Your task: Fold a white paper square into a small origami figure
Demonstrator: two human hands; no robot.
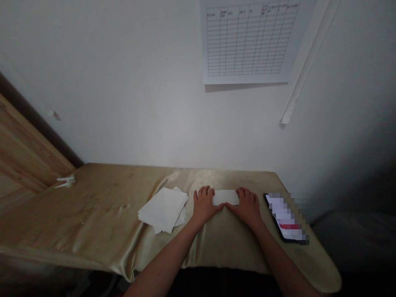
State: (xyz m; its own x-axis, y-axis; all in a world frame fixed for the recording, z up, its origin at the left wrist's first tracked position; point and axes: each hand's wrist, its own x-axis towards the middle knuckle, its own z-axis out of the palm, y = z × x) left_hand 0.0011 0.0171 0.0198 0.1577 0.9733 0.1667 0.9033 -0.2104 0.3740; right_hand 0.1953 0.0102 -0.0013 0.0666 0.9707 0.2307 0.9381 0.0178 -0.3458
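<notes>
left hand (204,203) and right hand (246,205) hold white paper (225,197) by opposite ends, over gold cloth (102,206), beside paper stack (165,207). likely step: folding or creasing; next move probably calls for even thumb pressure.

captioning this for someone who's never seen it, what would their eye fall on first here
Probably the left hand and right hand, holding a white strip of paper between them on the shiny gold cloth. A messy stack of white paper lies left of them, and a phone with a lit screen lies to the right. Above, a printed grid sheet hangs on the wall.
</notes>
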